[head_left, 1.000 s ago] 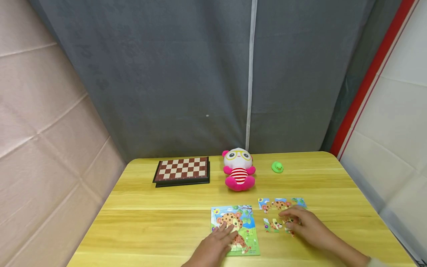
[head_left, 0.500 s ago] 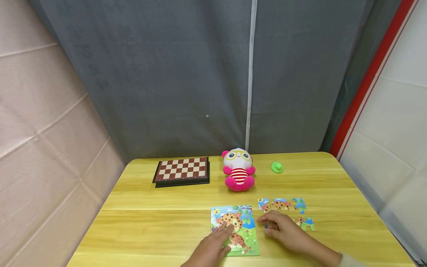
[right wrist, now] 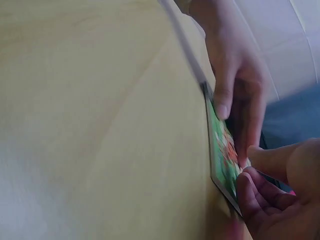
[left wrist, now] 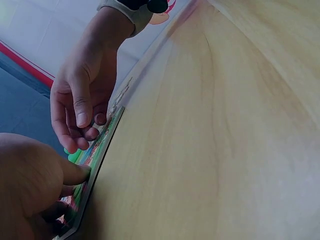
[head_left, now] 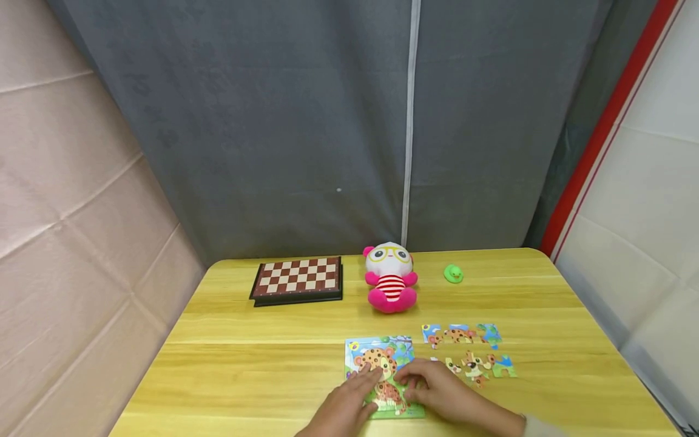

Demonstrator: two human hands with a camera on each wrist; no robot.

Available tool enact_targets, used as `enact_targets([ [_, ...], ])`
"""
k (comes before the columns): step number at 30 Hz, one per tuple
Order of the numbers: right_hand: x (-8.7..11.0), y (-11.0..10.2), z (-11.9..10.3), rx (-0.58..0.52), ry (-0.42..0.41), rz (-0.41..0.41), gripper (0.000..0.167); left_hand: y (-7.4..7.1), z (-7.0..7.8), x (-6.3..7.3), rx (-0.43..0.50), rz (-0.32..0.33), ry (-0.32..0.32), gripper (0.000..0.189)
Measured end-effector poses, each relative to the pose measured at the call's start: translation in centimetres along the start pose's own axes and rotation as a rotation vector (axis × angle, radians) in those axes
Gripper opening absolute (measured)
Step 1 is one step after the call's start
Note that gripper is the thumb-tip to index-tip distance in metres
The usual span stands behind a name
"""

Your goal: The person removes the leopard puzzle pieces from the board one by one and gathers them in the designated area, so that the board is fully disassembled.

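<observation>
A square puzzle board (head_left: 401, 346) with a spotted leopard cub picture lies flat at the front of the table. My left hand (head_left: 352, 397) rests on its left part, fingers stretched over the picture. Above its right edge is my right hand (head_left: 439, 391), fingers loosely bent. In the left wrist view this right hand (left wrist: 82, 107) shows a gap between thumb and fingers, with no piece visible there. The right wrist view has its fingertips close over the board (right wrist: 222, 145), near the left hand's fingers. Loose puzzle pieces (head_left: 476, 364) lie in two rows to the right, partly hidden behind the right hand.
A brown-and-white chessboard box (head_left: 297, 279) lies at the back left. Near the back middle sits a pink and white plush panda (head_left: 390, 279), with a small green duck (head_left: 453, 274) to its right. A grey curtain (head_left: 306, 152) hangs behind the wooden table (head_left: 235, 364).
The right hand has moved left from the loose pieces to the board's right edge, uncovering pieces in the lower row. My left hand has stayed on the board.
</observation>
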State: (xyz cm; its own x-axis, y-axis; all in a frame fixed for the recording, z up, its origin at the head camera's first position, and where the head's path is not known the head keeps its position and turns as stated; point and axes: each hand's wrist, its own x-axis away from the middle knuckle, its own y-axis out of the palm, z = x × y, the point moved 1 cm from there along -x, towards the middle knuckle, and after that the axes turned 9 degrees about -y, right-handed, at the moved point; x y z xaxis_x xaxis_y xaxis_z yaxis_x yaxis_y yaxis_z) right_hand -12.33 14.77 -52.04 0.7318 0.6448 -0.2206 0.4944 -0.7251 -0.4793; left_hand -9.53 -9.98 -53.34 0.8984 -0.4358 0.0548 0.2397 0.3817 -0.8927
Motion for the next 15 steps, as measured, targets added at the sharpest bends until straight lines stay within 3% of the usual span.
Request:
enact_targets([
  [8, -0.4, 1.2, -0.7, -0.012, 0.0, -0.032, 0.024, 0.2, -0.1, -0.1, 0.029, -0.012, -0.027, 0.065],
  [15, -0.6, 1.6, -1.1, 0.074, -0.027, -0.036, 0.019, 0.1, -0.2, 0.0, 0.025, -0.003, -0.006, 0.063],
])
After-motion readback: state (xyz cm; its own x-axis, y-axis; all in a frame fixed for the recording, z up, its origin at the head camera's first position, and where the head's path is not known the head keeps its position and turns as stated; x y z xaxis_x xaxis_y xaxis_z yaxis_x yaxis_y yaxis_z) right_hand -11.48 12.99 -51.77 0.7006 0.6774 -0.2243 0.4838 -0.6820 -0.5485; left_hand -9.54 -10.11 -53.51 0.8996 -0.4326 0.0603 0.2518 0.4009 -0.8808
